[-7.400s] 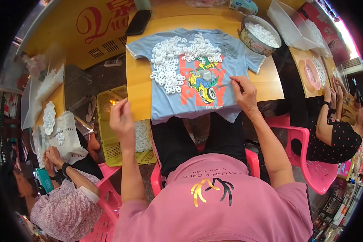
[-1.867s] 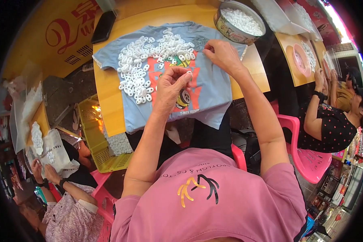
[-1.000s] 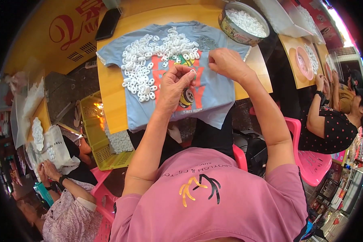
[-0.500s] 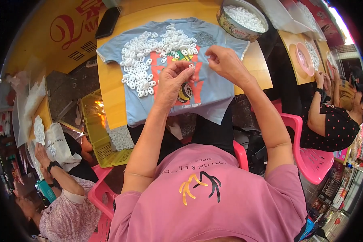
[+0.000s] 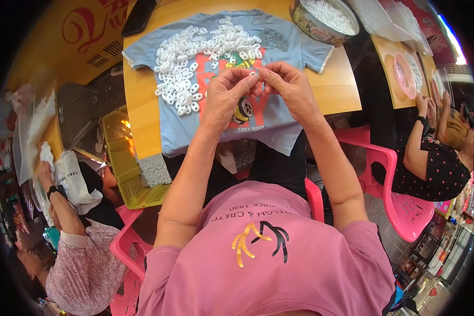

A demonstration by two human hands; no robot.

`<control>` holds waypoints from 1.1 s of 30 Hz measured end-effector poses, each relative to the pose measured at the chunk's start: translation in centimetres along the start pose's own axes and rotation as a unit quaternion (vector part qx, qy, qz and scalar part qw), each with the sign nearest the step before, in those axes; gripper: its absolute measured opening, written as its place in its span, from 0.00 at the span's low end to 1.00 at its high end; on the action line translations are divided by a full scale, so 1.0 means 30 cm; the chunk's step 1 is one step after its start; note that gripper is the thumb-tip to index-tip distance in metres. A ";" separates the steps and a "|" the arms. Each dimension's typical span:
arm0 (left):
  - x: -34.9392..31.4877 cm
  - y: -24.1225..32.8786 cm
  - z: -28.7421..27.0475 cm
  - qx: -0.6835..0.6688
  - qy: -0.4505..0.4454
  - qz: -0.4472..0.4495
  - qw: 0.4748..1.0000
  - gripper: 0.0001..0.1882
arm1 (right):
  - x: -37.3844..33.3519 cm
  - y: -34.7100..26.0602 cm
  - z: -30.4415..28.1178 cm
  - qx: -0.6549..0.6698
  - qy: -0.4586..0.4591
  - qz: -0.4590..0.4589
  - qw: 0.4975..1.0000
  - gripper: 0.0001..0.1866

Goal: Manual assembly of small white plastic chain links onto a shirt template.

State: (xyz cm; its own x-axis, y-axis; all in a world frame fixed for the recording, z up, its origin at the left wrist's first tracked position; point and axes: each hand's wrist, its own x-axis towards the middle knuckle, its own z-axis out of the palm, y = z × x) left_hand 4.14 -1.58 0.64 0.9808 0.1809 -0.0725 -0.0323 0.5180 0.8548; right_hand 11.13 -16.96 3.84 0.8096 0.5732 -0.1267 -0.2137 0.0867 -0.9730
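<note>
My left hand [image 5: 225,100] pinches a small white plastic piece [image 5: 252,74] between thumb and fingertips, above a blue T-shirt [image 5: 181,134] spread on the table. Right beside it, my right hand [image 5: 293,92] is closed too, its thumb and fingertips meeting those of the left. What the right fingertips grip is hidden. A heap of white oval two-holed plastic pieces [image 5: 176,58] lies on the shirt, left of and beyond my hands. A round tin [image 5: 321,34] filled with more white pieces stands at the far right of the table.
The yellow table [image 5: 342,87] ends just short of my lap. A dark phone [image 5: 138,17] rests at its far left corner. Below left stands a yellow plastic crate [image 5: 122,181] beside a bag of white pieces. Other people sit on both sides, near pink chairs [image 5: 387,174].
My right hand has come left and down from above the shirt to meet the left hand at the white piece. The left hand stays about where it was.
</note>
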 end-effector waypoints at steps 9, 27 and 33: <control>-0.003 0.003 0.000 0.015 0.001 0.005 1.000 0.09 | -0.002 0.023 0.009 0.042 0.001 0.008 0.999 0.09; -0.006 0.005 -0.001 0.023 -0.008 0.013 1.000 0.08 | 0.007 0.022 0.015 -0.090 -0.002 -0.046 0.995 0.10; -0.010 0.010 0.003 0.056 0.003 0.012 0.998 0.07 | 0.012 0.008 0.001 -0.142 -0.018 -0.038 0.989 0.08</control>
State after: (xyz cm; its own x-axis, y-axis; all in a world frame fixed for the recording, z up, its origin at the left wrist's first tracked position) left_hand 3.86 -1.54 0.96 0.9787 0.1977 -0.0550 -0.0329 0.4161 0.9087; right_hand 11.36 -16.70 3.57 0.7965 0.6027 -0.0486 0.0135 -0.0981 -0.9951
